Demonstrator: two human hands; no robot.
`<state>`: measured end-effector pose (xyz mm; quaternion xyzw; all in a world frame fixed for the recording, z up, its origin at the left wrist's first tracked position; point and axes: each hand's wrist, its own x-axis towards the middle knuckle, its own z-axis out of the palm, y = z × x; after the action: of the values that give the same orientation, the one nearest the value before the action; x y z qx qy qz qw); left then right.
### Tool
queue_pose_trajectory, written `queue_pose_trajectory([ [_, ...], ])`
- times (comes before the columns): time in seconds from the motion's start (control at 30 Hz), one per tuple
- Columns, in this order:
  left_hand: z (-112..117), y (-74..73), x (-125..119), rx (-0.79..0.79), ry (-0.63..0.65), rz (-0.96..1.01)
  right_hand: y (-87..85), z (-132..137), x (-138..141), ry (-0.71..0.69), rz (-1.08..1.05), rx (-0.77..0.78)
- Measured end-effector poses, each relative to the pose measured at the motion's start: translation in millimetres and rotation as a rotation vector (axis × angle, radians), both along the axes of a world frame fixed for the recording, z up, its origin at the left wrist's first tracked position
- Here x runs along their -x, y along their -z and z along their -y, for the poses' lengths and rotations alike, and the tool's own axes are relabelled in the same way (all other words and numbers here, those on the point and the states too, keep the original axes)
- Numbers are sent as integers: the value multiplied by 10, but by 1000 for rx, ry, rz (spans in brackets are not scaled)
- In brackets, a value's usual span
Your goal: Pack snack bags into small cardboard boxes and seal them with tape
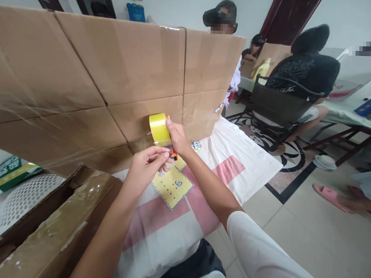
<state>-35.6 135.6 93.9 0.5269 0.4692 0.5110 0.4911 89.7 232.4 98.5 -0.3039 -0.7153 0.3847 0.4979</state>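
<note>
My right hand is wrapped round the orange frame of a tape dispenser, held upright above the table. On it sits a wide roll of yellow packing tape, its shiny face turned toward me. Just below the roll, my left hand pinches at the dispenser's front edge with thumb and fingers together, where the tape's loose end comes off. The fingertips partly cover that end. Under both hands, a patterned cloth with yellow and pink patches covers the table.
Taped cardboard boxes form a wall right behind my hands. An open carton stands at my left, beside a white perforated basket. Across the room, a person sits in a folding chair; another person is behind the boxes.
</note>
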Motion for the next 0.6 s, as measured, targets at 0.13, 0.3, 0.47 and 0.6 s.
queue_pose_trajectory([
  [0.13, 123, -49, -60, 38, 35, 20, -38, 141, 37, -313, -238, 255],
  [0.3, 272, -129, -102, 18, 60, 12, -146, 251, -11, -500, -253, 255],
  [0.47, 329, -159, -97, 6, 55, -3, -325, 248, -142, -683, -162, 321],
  [0.6, 337, -148, -78, 32, 35, -24, -323, 209, -141, -681, -150, 323],
])
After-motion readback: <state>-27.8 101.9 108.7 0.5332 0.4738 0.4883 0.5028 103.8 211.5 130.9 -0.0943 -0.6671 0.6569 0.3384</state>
